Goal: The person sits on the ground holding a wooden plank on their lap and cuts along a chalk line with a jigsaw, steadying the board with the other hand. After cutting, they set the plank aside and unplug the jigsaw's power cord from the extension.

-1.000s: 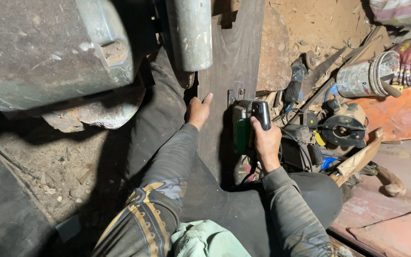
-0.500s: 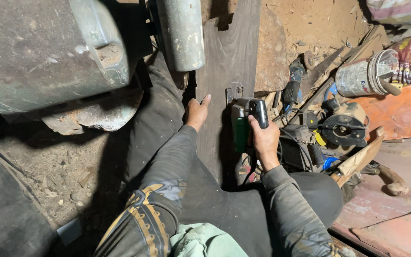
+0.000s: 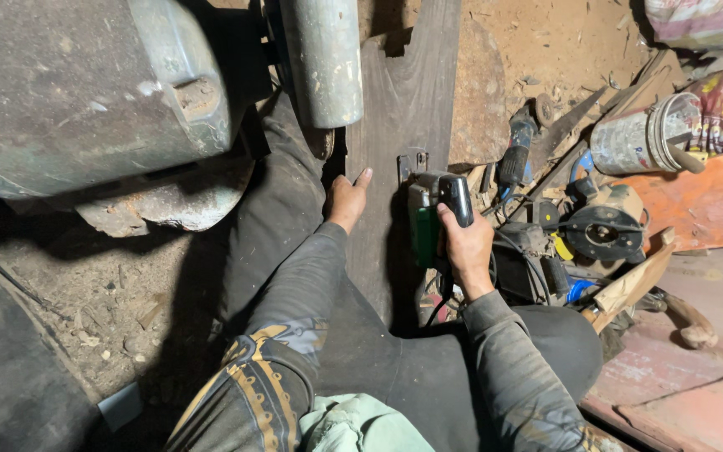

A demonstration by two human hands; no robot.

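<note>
One plank (image 3: 403, 125), centre frame, running top to bottom. One green power tool (image 3: 430, 219) sits on it; right hand (image 3: 464, 247) clamped on its handle. Left hand (image 3: 347, 199) flat on the plank, fingers loose. One bucket (image 3: 642, 138), upper right, a stick poking out.

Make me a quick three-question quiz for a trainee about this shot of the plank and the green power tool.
1. True or false: the right hand grips the black handle of the green power tool.
2. Where does the left hand rest? A) on the bucket B) flat on the dark wooden plank C) on the metal drum
3. Fill in: the white bucket lies to the person's ____ side.

Key: 1 true; 2 B; 3 right.
</note>
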